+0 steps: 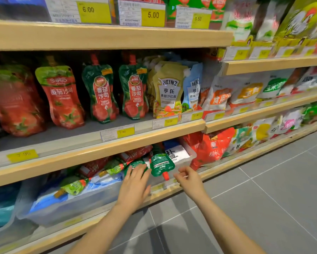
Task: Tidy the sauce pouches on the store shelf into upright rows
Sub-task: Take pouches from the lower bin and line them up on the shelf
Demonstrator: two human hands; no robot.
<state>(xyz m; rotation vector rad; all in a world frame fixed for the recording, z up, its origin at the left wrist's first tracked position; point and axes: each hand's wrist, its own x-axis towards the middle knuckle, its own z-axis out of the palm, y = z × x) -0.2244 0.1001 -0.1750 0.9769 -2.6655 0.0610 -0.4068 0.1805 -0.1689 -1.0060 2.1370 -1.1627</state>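
Two hands: left hand flat and released on a fallen green pouch; right hand loosely curled, empty.
Next pouch: green pouch lies between them, cap pointing back at the hands.
Nearer: right, I'd guess.

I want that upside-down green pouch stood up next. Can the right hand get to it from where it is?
Probably yes: the right hand hovers open beside the green pouch, whose red cap points outward, with nothing between them.
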